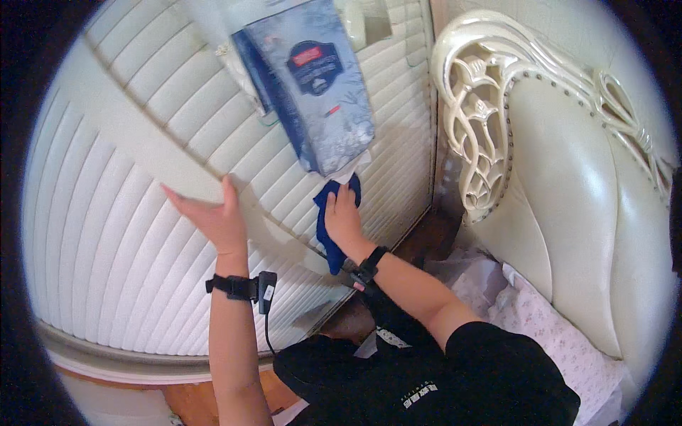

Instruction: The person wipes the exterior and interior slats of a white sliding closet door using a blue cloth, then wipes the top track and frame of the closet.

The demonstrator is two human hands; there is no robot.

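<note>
My right hand (343,215) grips a dark blue cloth (331,234) against a white louvered door panel (287,197), just below a hanging grey-and-blue printed bag (330,96). White tissue (346,173) pokes out of the bag's lower end, touching or nearly touching the cloth. To the left, my left hand (210,213) is spread with nothing in it, over or against the panel's smooth frame. Each wrist wears a black strap; a small device with a cable sits on the left one. Whether the left fingertips touch the panel cannot be told.
On the right stands a cream padded headboard (565,160) with a carved, glossy edge. Floral bedding (559,330) lies below it. Behind the bag are a pale item and clear plastic, partly hidden. Dark floor shows between the door panel and the bed.
</note>
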